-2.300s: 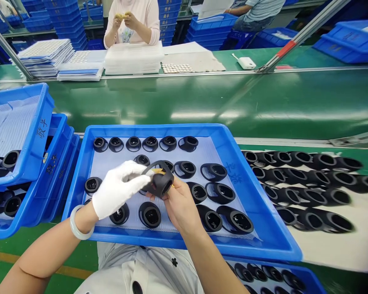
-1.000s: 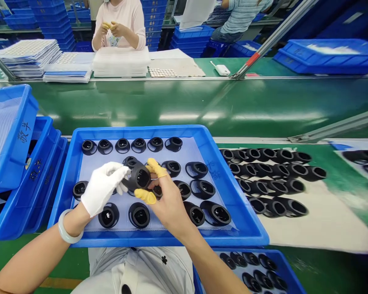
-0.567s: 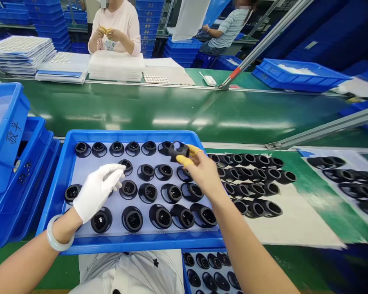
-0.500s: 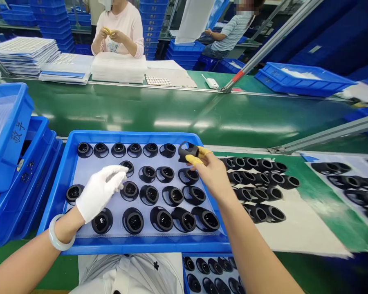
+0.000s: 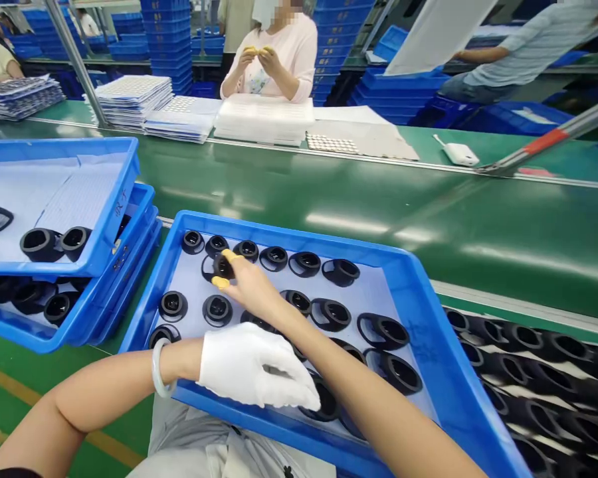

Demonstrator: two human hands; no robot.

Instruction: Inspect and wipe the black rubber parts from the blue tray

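A blue tray (image 5: pixel 299 229) lined with white sheeting stands before me, holding rows of black hollow ring-shaped parts (image 5: pixel 332 315). Toward its far left, my right hand (image 5: pixel 242 272), with yellow finger covers on thumb and finger, pinches one black ring-shaped part (image 5: pixel 223 267) close to the back row. My left hand (image 5: pixel 259 365), in a white glove, hangs palm down over the near middle of the tray, beneath my right forearm. Its fingers stretch out with a gap between them, near a black part (image 5: pixel 323 401), and I see nothing held there. The two arms hide several parts.
Stacked blue trays (image 5: pixel 129 219) with more black parts stand left. Rows of black parts (image 5: pixel 543 378) lie at the right. Beyond the green surface (image 5: pixel 279 179), a person (image 5: pixel 279 60) works behind piled white sheets (image 5: pixel 264 119). A metal post (image 5: pixel 553 139) slants at the right.
The view has swung left. My right hand has carried its black part from the tray's far right corner to the far left. My left hand has moved right and nearer to me.
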